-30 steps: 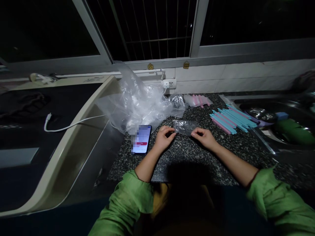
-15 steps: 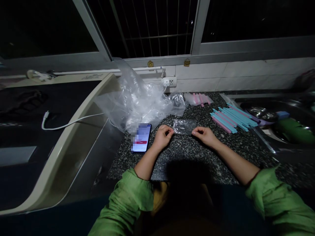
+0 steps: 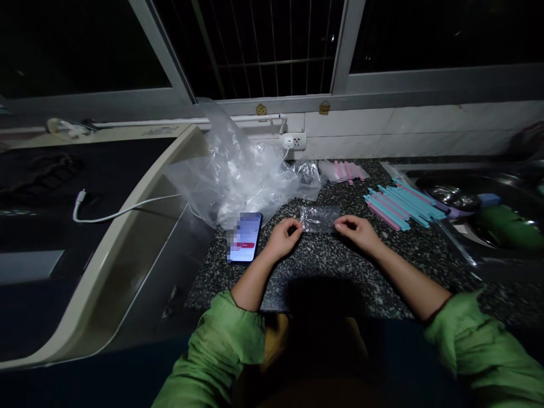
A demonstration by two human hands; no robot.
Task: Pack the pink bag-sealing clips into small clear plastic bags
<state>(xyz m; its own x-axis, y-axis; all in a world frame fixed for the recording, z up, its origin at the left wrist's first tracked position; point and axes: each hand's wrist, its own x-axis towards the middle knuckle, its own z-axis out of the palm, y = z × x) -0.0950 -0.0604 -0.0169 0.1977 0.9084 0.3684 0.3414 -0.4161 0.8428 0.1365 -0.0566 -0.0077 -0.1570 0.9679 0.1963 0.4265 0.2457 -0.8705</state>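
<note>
A small clear plastic bag [image 3: 319, 219] is stretched out flat between my hands, just over the dark speckled countertop. My left hand [image 3: 284, 238] pinches its left edge between thumb and fingertips. At the opposite edge, my right hand [image 3: 359, 233] pinches the bag the same way. Left of my left hand lies a phone [image 3: 244, 238] with its screen lit. To the right is a spread of flat blue and pink plastic strips [image 3: 402, 204].
A heap of larger clear plastic bags [image 3: 255, 181] stands behind the phone. Pink strips in clear wrapping [image 3: 346, 171] lie near the wall. At the right is a sink [image 3: 459, 243] with bowls; at the left, a washing machine [image 3: 127, 226] with a white cable [image 3: 123, 211].
Both hands still pinch the bag. My right hand has shifted slightly up and right, and my left hand is marginally lower.
</note>
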